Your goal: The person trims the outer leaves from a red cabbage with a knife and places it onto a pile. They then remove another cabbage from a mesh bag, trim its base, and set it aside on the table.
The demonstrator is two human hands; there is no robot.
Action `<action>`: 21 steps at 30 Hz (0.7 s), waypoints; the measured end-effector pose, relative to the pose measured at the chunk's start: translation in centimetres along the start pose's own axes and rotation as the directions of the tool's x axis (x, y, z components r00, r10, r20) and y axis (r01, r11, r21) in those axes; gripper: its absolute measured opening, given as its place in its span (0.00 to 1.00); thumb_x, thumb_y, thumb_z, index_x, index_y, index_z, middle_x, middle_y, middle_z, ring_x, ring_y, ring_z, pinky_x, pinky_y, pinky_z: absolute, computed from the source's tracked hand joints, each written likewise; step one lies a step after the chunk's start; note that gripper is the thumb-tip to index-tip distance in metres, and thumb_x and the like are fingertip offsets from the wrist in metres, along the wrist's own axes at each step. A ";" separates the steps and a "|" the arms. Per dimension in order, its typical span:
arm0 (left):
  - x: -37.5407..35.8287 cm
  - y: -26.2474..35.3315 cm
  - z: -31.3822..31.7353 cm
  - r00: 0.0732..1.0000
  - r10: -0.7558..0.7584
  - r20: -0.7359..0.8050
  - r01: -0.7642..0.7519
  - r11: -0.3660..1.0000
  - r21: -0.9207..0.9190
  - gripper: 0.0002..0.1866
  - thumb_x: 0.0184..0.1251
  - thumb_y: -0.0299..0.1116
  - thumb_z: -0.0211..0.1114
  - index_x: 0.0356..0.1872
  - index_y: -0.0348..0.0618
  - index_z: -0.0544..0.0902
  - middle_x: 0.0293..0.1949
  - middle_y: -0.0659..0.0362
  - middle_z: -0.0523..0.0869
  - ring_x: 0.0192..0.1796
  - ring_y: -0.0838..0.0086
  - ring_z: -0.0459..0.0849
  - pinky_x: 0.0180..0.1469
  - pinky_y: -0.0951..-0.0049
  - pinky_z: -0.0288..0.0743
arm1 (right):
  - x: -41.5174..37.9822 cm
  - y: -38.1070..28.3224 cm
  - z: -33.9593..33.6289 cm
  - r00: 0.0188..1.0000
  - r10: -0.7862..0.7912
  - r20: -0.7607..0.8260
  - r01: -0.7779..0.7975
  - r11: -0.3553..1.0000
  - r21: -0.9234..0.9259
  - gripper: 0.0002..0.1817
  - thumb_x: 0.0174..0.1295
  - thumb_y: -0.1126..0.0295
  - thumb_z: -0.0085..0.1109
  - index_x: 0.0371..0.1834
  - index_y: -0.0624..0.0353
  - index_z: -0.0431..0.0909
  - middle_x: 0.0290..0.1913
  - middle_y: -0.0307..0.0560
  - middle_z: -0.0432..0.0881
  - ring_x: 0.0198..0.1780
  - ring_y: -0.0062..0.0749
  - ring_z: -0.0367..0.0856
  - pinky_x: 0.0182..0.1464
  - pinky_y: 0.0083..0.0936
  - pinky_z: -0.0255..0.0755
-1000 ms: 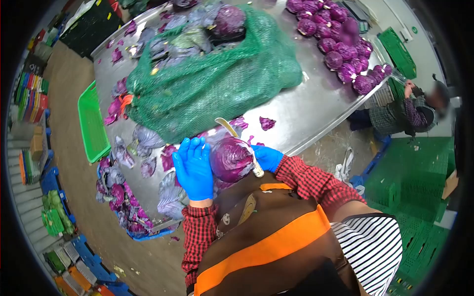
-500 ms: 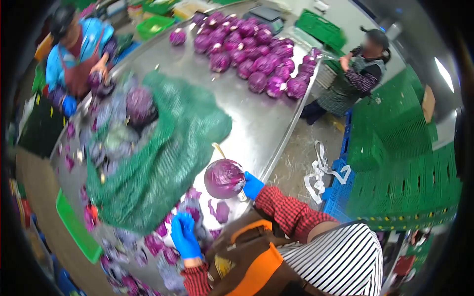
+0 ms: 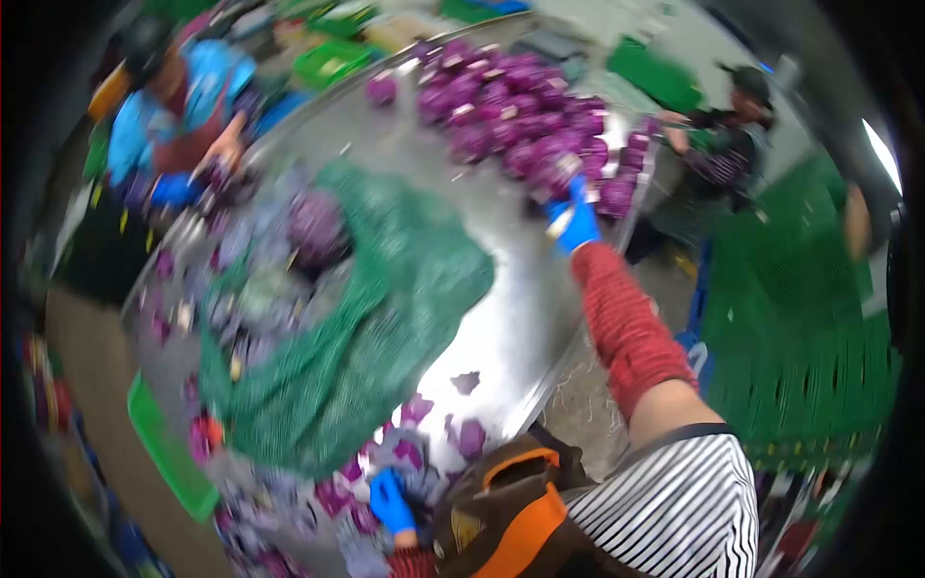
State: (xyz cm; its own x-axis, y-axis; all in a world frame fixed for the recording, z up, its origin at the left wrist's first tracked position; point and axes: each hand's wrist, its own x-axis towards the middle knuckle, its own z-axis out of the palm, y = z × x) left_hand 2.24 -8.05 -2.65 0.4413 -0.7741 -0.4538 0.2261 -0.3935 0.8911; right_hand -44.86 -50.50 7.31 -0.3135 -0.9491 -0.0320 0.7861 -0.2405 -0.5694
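The view is blurred by motion. My right hand (image 3: 579, 220), in a blue glove with a red checked sleeve, is stretched far across the steel table (image 3: 511, 318) and touches the edge of a pile of red cabbages (image 3: 520, 125). A pale bit shows at the glove; I cannot make out a grip. My left hand (image 3: 390, 501), also gloved, rests low at the near table edge among loose purple leaves (image 3: 434, 429), with nothing visibly in it.
A green net sack (image 3: 385, 328) with untrimmed cabbages (image 3: 318, 226) fills the table's left. A person in blue (image 3: 178, 106) works at the far left, another person (image 3: 718, 154) at the right. Green crates (image 3: 809, 328) are stacked on the right, and a green tray (image 3: 169, 453) lies below left.
My right arm has swung from near my body out to the far cabbage pile. The cabbage it held is no longer in front of me. My left hand has dropped lower.
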 end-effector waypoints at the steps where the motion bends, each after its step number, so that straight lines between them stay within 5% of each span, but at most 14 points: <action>1: -0.2 0.0 0.8 0.980 0.201 0.000 -0.197 0.958 0.209 0.07 0.70 0.29 0.60 0.42 0.37 0.82 0.36 0.64 0.82 0.37 0.82 0.77 0.39 0.80 0.74 | -0.2 -1.6 2.1 0.998 0.055 0.029 -0.051 0.993 -0.108 0.15 0.69 0.62 0.54 0.56 0.54 0.73 0.58 0.44 0.77 0.55 0.38 0.78 0.60 0.37 0.73; 2: -1.2 3.0 2.4 0.990 0.141 0.018 -0.141 0.946 0.291 0.06 0.65 0.26 0.64 0.41 0.38 0.82 0.37 0.62 0.82 0.39 0.77 0.78 0.43 0.77 0.74 | 4.5 -1.6 -2.6 0.977 -0.015 0.215 0.094 0.926 -0.366 0.14 0.72 0.60 0.48 0.53 0.54 0.74 0.52 0.42 0.78 0.46 0.34 0.76 0.53 0.33 0.72; 3: -1.9 5.2 3.7 0.890 0.443 0.108 -0.439 0.770 0.463 0.11 0.61 0.29 0.69 0.42 0.38 0.81 0.42 0.56 0.81 0.42 0.67 0.79 0.47 0.71 0.74 | 8.9 -1.5 -7.3 0.916 -0.084 0.392 0.302 0.787 -0.538 0.14 0.74 0.59 0.42 0.51 0.53 0.75 0.47 0.41 0.78 0.36 0.30 0.73 0.46 0.29 0.71; 4: -1.9 4.6 3.5 0.794 0.567 0.220 -0.578 0.593 0.560 0.19 0.54 0.36 0.74 0.46 0.43 0.82 0.52 0.51 0.79 0.52 0.57 0.78 0.54 0.62 0.72 | 6.4 -2.4 -3.0 0.873 0.336 0.353 -0.251 0.931 -0.266 0.16 0.73 0.58 0.46 0.55 0.54 0.74 0.45 0.37 0.78 0.31 0.24 0.72 0.35 0.20 0.68; 5: -2.0 5.5 3.6 0.784 0.487 0.385 -0.607 0.468 0.643 0.26 0.51 0.48 0.74 0.51 0.50 0.82 0.60 0.51 0.75 0.63 0.53 0.71 0.65 0.50 0.62 | 3.4 0.2 3.6 0.974 0.176 -0.144 -0.221 0.886 -0.409 0.17 0.71 0.57 0.50 0.56 0.53 0.75 0.43 0.33 0.80 0.23 0.17 0.68 0.24 0.15 0.60; 7: -1.7 5.1 3.7 0.827 0.283 0.486 -0.555 0.275 0.785 0.31 0.55 0.60 0.65 0.58 0.59 0.79 0.69 0.52 0.66 0.72 0.51 0.58 0.71 0.40 0.47 | -2.2 4.4 8.8 0.972 0.187 -0.140 -0.233 0.808 -0.541 0.19 0.68 0.56 0.54 0.55 0.54 0.78 0.37 0.31 0.83 0.18 0.14 0.63 0.20 0.17 0.57; 11: -0.7 -0.2 -2.1 0.896 0.318 0.310 -0.353 0.086 0.932 0.36 0.57 0.66 0.59 0.67 0.69 0.71 0.76 0.53 0.52 0.76 0.47 0.48 0.72 0.36 0.37 | -11.8 10.0 9.8 0.887 0.445 0.121 -0.087 0.417 -0.905 0.19 0.68 0.57 0.55 0.56 0.55 0.78 0.38 0.40 0.85 0.21 0.14 0.68 0.24 0.14 0.64; 13: -0.4 -0.3 -7.6 0.898 0.379 0.226 -0.279 0.091 0.956 0.37 0.57 0.62 0.63 0.68 0.65 0.69 0.75 0.49 0.53 0.76 0.46 0.46 0.73 0.39 0.34 | -16.9 12.0 11.2 0.843 0.511 0.166 0.015 0.287 -0.958 0.20 0.68 0.57 0.54 0.57 0.57 0.78 0.36 0.41 0.85 0.20 0.14 0.69 0.22 0.13 0.63; 16: -0.6 0.6 -16.9 0.907 0.416 0.059 -0.098 0.072 0.993 0.37 0.57 0.57 0.65 0.68 0.57 0.69 0.75 0.46 0.54 0.76 0.45 0.48 0.73 0.41 0.38 | -20.6 14.3 11.0 0.771 0.619 0.152 -0.105 0.359 -0.927 0.19 0.69 0.61 0.54 0.58 0.58 0.77 0.34 0.42 0.85 0.19 0.15 0.70 0.21 0.12 0.64; 19: -0.3 1.0 -28.0 0.908 0.398 -0.129 0.052 0.199 0.979 0.43 0.51 0.55 0.70 0.69 0.50 0.68 0.71 0.41 0.60 0.71 0.43 0.60 0.71 0.50 0.55 | -21.6 15.4 12.4 0.757 0.623 0.194 -0.122 0.426 -0.896 0.16 0.69 0.64 0.54 0.57 0.59 0.78 0.35 0.41 0.85 0.20 0.15 0.71 0.22 0.12 0.65; 21: 1.1 4.1 -31.4 0.857 0.159 -0.490 0.442 0.261 0.858 0.40 0.49 0.49 0.69 0.66 0.45 0.71 0.62 0.39 0.72 0.62 0.41 0.72 0.65 0.48 0.64 | -21.4 15.6 14.0 0.788 0.592 0.169 -0.093 0.386 -0.918 0.16 0.69 0.64 0.54 0.54 0.60 0.80 0.35 0.40 0.85 0.20 0.14 0.71 0.22 0.12 0.65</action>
State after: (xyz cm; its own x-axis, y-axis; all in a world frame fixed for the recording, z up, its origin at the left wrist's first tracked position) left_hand 30.93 5.05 0.45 0.8399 -0.4829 -0.2477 -0.4908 -0.8706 0.0328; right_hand -18.45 -36.79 10.58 0.3087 -0.9246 -0.2234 -0.1563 0.1823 -0.9707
